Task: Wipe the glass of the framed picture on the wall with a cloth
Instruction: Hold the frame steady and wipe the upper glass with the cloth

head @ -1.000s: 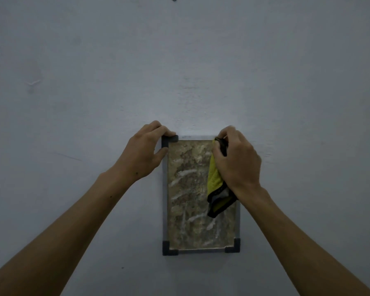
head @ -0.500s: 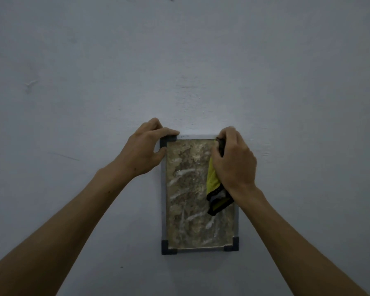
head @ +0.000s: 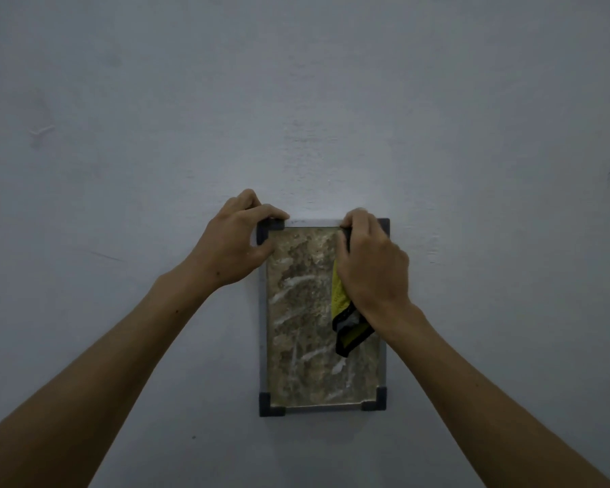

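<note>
A small upright framed picture [head: 298, 346] hangs on the wall, with a grey frame, dark corner pieces and brownish, streaky glass. My left hand [head: 235, 246] grips its top left corner, thumb on the front and fingers over the top edge. My right hand [head: 372, 267] holds a yellow cloth with a black border [head: 344, 320] and presses it against the upper right part of the glass. A tail of the cloth hangs below my wrist. The top right corner of the frame is partly hidden by my right hand.
A plain pale grey wall [head: 296, 100] fills the view, with faint scuffs at the left and a small dark fixing at the very top edge.
My right hand with the cloth has stayed at the upper right of the glass, shifting only slightly. My left hand keeps its grip on the top left corner.
</note>
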### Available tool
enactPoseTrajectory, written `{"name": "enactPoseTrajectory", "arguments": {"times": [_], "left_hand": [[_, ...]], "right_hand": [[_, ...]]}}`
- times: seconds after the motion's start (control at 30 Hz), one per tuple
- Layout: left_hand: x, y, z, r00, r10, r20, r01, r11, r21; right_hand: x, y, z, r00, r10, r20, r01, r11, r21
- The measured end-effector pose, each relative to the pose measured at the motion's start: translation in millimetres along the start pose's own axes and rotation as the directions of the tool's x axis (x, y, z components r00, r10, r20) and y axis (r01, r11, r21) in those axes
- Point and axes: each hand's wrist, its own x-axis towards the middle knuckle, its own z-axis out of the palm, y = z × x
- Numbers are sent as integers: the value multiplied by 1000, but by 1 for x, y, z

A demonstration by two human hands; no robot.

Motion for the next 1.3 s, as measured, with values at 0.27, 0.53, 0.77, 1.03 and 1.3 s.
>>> {"name": "enactPoseTrajectory", "arguments": {"times": [0.27, 0.53, 0.77, 1.03, 1.3], "left_hand": [[-1, 2, 4, 1000, 4, -29, -4, 1000, 11], [-1, 3, 5, 999, -5, -48, 7, 999, 41], [-2, 4, 8, 998, -19, -61, 23, 998, 58], [-2, 6, 10, 997, -28, -76, 33, 997, 65], [-3, 5, 10, 997, -25, -72, 30, 997, 69]], "right_hand": [[1, 17, -11, 997, 2, 73, -9, 995, 97], [-7, 14, -10, 982, -90, 167, 74, 992, 98], [-8, 37, -19, 992, 115, 50, -119, 990, 79], [3, 46, -30, 993, 86, 77, -92, 992, 80], [-9, 38, -21, 991, -23, 130, 7, 992, 124]]}}
